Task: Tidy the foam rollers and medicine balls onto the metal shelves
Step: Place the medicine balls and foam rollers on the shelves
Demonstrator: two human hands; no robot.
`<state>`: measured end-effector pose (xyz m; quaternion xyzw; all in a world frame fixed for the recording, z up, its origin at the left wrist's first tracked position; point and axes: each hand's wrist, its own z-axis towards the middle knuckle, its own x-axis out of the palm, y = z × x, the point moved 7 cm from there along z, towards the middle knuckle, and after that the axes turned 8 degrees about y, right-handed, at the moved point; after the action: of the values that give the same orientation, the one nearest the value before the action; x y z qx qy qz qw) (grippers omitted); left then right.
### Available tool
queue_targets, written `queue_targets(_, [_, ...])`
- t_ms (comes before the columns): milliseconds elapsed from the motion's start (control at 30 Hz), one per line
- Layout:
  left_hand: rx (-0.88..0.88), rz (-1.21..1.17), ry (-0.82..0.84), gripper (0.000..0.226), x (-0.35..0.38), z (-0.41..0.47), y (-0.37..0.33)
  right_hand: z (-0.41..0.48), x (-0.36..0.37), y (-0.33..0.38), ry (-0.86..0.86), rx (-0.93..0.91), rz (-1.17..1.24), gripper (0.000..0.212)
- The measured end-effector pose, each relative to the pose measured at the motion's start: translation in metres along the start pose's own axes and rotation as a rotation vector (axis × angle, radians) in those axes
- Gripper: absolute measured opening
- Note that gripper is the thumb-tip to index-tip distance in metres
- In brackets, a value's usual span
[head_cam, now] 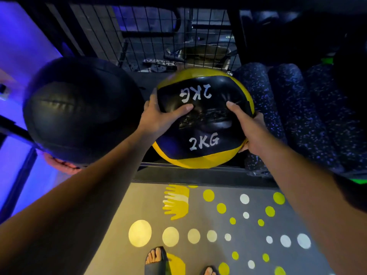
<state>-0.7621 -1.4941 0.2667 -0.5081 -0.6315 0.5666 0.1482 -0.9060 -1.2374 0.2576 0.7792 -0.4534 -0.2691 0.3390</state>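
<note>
The left hand and right hand grip a 2KG medicine ball at the wire-backed metal shelf, above a grey floor dotted yellow and white.

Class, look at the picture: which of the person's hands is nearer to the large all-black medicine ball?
Left. The left hand grips the side of the 2KG ball facing the black ball; the right hand grips its far side.

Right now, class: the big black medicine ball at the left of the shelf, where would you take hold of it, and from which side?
Set the 2KG ball down, then come from the open front, palms on the left and right flanks of the black medicine ball: it looks round, wide and handleless, and wire mesh closes the back.
</note>
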Motion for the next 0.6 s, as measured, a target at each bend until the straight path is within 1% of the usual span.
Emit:
queue_targets(67, [0.078, 0.141, -0.003, 0.118, 0.001, -0.004, -0.013, 0.004, -0.002, -0.010, -0.052, -0.039, 0.039, 0.115])
queue_targets(100, [0.124, 0.226, 0.005, 0.117, 0.002, -0.007, -0.023, 0.005, -0.004, -0.017, -0.077, -0.068, 0.071, 0.114])
queue_targets(133, [0.186, 0.309, 0.004, 0.121, 0.002, -0.010, -0.033, 0.005, -0.004, -0.026, -0.086, -0.097, 0.106, 0.111])
queue_targets(167, [0.248, 0.390, -0.011, 0.126, 0.002, -0.014, -0.041, 0.005, -0.003, -0.035, -0.064, -0.118, 0.139, 0.102])
queue_targets(200, [0.292, 0.462, -0.020, 0.131, 0.003, -0.017, -0.044, 0.006, -0.002, -0.045, -0.030, -0.122, 0.151, 0.091])
queue_targets(233, [0.303, 0.519, -0.014, 0.135, 0.004, -0.019, -0.043, 0.007, -0.001, -0.053, 0.014, -0.110, 0.133, 0.085])
queue_targets(333, [0.237, 0.535, 0.018, 0.140, 0.002, -0.026, -0.024, 0.008, 0.002, -0.057, 0.088, -0.089, 0.017, 0.084])
queue_targets(400, [0.216, 0.518, 0.004, 0.139, 0.001, -0.034, -0.023, 0.007, 0.004, -0.053, 0.088, -0.072, 0.031, 0.083])
queue_targets(433, [0.214, 0.523, 0.009, 0.139, 0.003, -0.037, -0.027, 0.004, 0.003, -0.054, 0.074, -0.040, 0.041, 0.085])
queue_targets(500, [0.210, 0.528, 0.021, 0.140, 0.006, -0.041, -0.032, -0.002, 0.000, -0.056, 0.037, -0.054, -0.033, 0.090])
queue_targets(600, [0.174, 0.468, 0.085, 0.141, 0.001, -0.046, -0.027, -0.016, -0.007, -0.050, -0.121, -0.209, -0.232, 0.096])
